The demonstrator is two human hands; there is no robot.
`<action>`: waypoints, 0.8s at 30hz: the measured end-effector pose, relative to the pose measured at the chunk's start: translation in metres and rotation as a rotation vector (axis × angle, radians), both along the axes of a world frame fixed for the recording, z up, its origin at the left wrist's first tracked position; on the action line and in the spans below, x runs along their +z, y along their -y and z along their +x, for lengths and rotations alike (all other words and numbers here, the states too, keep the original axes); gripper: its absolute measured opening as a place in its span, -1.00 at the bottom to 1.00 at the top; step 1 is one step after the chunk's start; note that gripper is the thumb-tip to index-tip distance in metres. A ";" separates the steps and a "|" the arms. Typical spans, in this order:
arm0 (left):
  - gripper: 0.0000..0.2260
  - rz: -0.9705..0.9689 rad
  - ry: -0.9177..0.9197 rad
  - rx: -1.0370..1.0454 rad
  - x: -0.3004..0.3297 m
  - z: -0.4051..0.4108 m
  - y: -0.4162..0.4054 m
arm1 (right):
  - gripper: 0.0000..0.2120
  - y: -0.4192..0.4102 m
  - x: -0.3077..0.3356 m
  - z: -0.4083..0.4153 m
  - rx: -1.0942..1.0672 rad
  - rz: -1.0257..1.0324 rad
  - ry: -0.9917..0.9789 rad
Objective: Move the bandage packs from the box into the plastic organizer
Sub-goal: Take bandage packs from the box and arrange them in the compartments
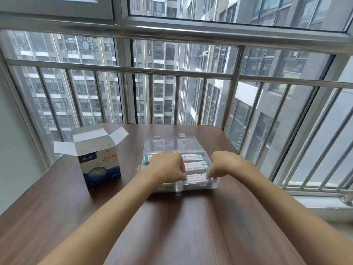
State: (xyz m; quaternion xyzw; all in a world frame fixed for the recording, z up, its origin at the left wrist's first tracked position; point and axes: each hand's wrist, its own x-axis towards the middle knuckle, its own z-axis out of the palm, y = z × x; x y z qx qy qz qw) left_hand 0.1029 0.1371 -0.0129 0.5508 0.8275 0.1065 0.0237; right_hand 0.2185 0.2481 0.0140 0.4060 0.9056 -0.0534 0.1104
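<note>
A clear plastic organizer (214,185) lies open on the brown table, its lid (170,145) folded back toward the window. White bandage packs with green ends and red print fill its rows (194,164). Both my hands are over the nearest row. My left hand (166,166) and my right hand (224,164) have their fingers curled down, with the fingertips on the front bandage pack (196,178), one at each side. The blue and white bandage box (101,167) stands to the left with its flaps open; its inside is hidden.
The brown wooden table (172,226) reaches a window with metal railing bars (191,73) behind and to the right. A white wall stands at the left. A sill (315,197) runs along the right edge.
</note>
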 end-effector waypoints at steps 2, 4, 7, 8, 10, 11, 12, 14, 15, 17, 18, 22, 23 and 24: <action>-0.82 0.022 0.010 0.003 0.002 0.000 0.003 | -0.85 -0.003 0.002 0.002 -0.005 0.014 -0.025; -0.82 0.081 0.027 0.024 0.009 -0.001 0.011 | -0.88 -0.007 0.010 0.005 0.000 0.036 -0.083; -0.83 0.245 0.060 0.085 0.022 -0.014 0.035 | -0.81 -0.002 0.026 0.002 0.053 0.072 -0.235; -0.83 0.324 0.070 0.123 0.026 -0.021 0.046 | -0.81 0.004 0.029 -0.003 0.103 0.074 -0.309; -0.83 0.491 0.043 0.223 0.027 -0.039 0.068 | -0.83 0.021 0.031 -0.018 0.228 0.062 -0.480; -0.84 0.556 -0.003 0.291 0.027 -0.049 0.080 | -0.82 0.033 0.030 -0.027 0.294 0.050 -0.547; -0.83 0.610 -0.055 0.366 0.025 -0.057 0.092 | -0.77 0.045 0.028 -0.036 0.358 0.048 -0.595; -0.81 0.681 -0.119 0.518 0.022 -0.077 0.117 | -0.61 0.066 0.020 -0.060 0.493 0.102 -0.639; -0.79 0.703 -0.115 0.581 0.020 -0.085 0.127 | -0.55 0.074 0.014 -0.071 0.556 0.135 -0.655; -0.73 0.731 -0.043 0.686 0.014 -0.100 0.144 | -0.47 0.089 0.002 -0.096 0.655 0.192 -0.655; -0.70 0.735 0.027 0.731 0.010 -0.105 0.149 | -0.47 0.096 -0.003 -0.105 0.685 0.227 -0.636; -0.76 0.737 0.350 0.688 -0.006 -0.114 0.160 | -0.68 0.112 -0.018 -0.131 0.742 0.410 -0.665; -0.79 0.768 0.450 0.620 -0.007 -0.113 0.162 | -0.78 0.115 -0.020 -0.132 0.762 0.458 -0.704; -0.78 0.802 0.506 0.550 -0.006 -0.110 0.163 | -0.88 0.115 -0.023 -0.130 0.771 0.493 -0.745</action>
